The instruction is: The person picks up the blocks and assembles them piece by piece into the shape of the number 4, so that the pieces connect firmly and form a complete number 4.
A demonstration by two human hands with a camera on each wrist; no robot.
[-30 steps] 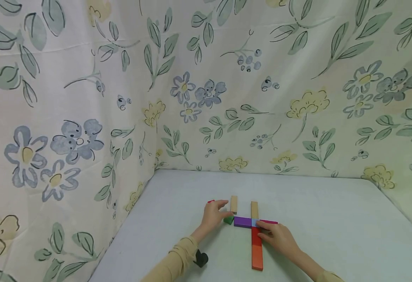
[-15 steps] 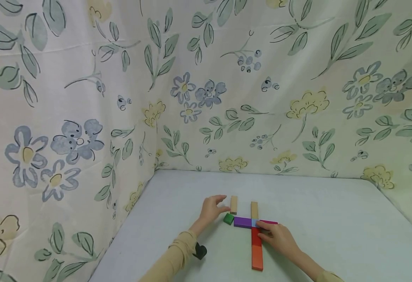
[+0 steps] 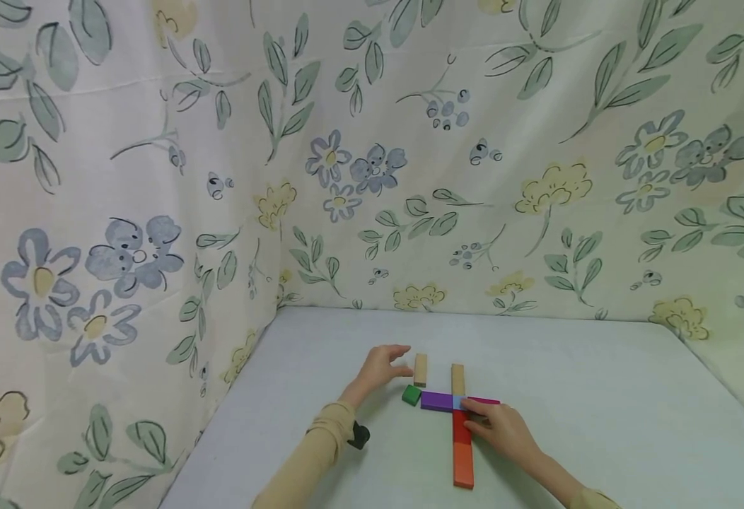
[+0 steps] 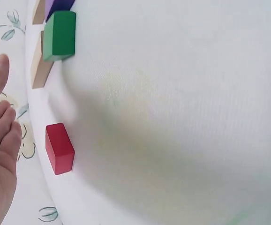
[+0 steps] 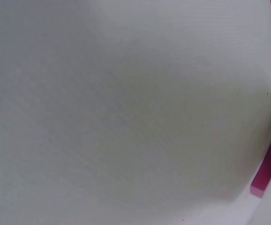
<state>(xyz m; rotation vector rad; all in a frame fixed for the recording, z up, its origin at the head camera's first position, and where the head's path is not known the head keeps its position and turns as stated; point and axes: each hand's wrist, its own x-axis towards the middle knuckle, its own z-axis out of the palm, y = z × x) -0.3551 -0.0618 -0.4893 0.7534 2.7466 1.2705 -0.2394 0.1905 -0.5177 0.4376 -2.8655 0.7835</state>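
Note:
Coloured blocks lie flat in a cross in the head view: a wooden block (image 3: 457, 379) at the far end, a purple block (image 3: 437, 401) to the left, a magenta block (image 3: 485, 401) to the right, a light blue piece (image 3: 457, 403) at the centre, then red (image 3: 461, 425) and orange (image 3: 463, 465) blocks nearer. My right hand (image 3: 504, 424) rests at the centre, index fingertip on the light blue piece and magenta block, thumb beside the red block. My left hand (image 3: 380, 367) hovers, fingers spread and holding nothing, left of a loose wooden block (image 3: 420, 370). A green block (image 3: 411, 395) lies by the purple one's left end.
A separate red block (image 4: 59, 149) lies on the white table (image 3: 569, 367), seen in the left wrist view and hidden behind my left hand in the head view. A black device (image 3: 359, 435) sits at my left wrist. Floral curtains (image 3: 372, 233) border the table's back and left.
My left hand has lifted off the green block and moved away from me and slightly left, uncovering that block. My right hand keeps its place at the cross.

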